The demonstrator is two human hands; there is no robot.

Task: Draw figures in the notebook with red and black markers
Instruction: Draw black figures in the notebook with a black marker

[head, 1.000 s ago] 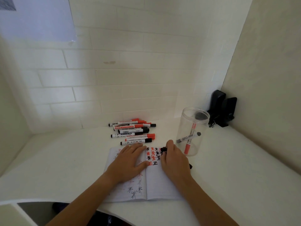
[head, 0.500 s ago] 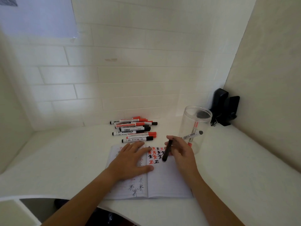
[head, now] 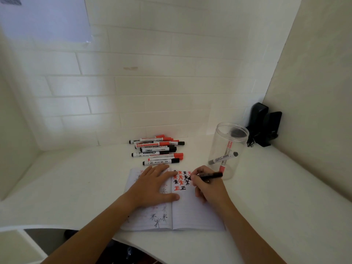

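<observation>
Black marker (head: 210,175): light, stiff, pinched near the tip by our right hand (head: 208,187), nib over the notebook (head: 190,212) on the worktop (head: 266,197). Left hand (head: 152,184) flat, pinning floppy pages.

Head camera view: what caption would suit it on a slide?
Left hand flattens the notebook while right hand draws with a black marker.

I count one open notebook (head: 190,212) near me on the surface (head: 85,178), and one black marker (head: 209,175) over its right page. Beyond it lies one pile of markers (head: 157,150); I make out about eight, red and black caps mixed. One clear jar (head: 227,149) stands right, with two markers inside. Two black devices (head: 264,126) sit far right.
</observation>
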